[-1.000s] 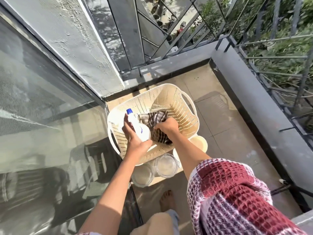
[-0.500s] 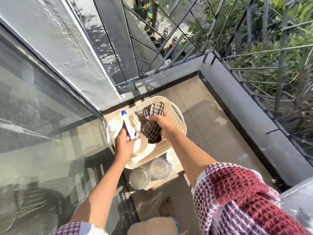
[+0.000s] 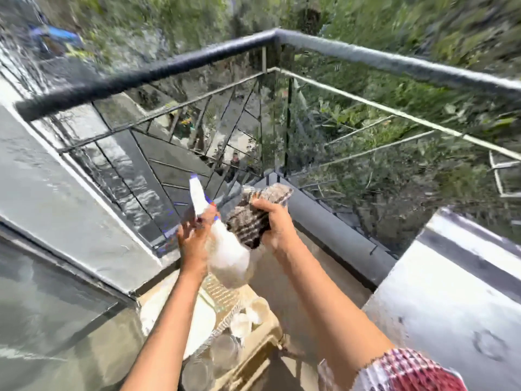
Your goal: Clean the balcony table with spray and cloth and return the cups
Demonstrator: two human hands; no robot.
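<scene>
White plastic spray bottle: held in the air, tilted, with the blue-tipped nozzle pointing up and away toward the railing; well above the basket.
Left hand: fingers curled round the bottle neck, just below the nozzle head.
Cloth: dark-and-light check, bunched into a wad, touching the right side of the bottle.
Right hand: fingers and thumb closed round the bunched cloth, level with the left hand.
Basket: cream, perforated, low in view beneath the left forearm, which hides part of it.
Cups: cream, just beside the right edge of the basket, standing on a beige stand; blurred.
Glasses: clear, on the same stand, nearer the person than the cups.
Railing: dark metal, its corner beyond both hands, with greenery behind it.
Grey surface: at the right edge, sunlit; whether it is the table cannot be told.
Sleeve: red-and-white waffle weave, on the right arm.
</scene>
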